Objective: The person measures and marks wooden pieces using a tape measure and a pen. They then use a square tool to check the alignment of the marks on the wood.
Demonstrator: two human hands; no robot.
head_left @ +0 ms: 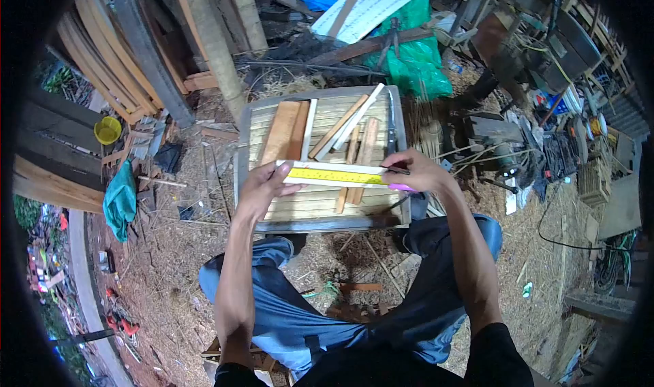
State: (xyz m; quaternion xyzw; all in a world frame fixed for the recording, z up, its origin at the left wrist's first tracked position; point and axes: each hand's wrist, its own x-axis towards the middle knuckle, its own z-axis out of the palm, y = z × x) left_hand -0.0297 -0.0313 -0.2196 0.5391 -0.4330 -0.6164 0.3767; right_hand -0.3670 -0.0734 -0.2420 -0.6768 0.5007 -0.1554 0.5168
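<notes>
A yellow measuring tape (334, 175) is stretched along a pale strip of wood (327, 164) between my hands, over a low slatted table (293, 215). My left hand (261, 189) pinches the strip and the tape's left end. At the other end my right hand (421, 173) grips the tape and strip, with a thin dark stick-like thing (394, 170) between its fingers. Something magenta (400, 187) shows just under that hand. Behind the strip lie a wide brown board (279, 132), narrow white strips (354, 121) and several thin wooden sticks (364, 149).
My knees (484, 237) flank the table. Wood shavings cover the ground (184, 264). Tall planks and posts (218, 46) stand at the back left, near a yellow bucket (107, 130). Green plastic sheeting (415, 60) lies behind the table; tools and scrap clutter the right.
</notes>
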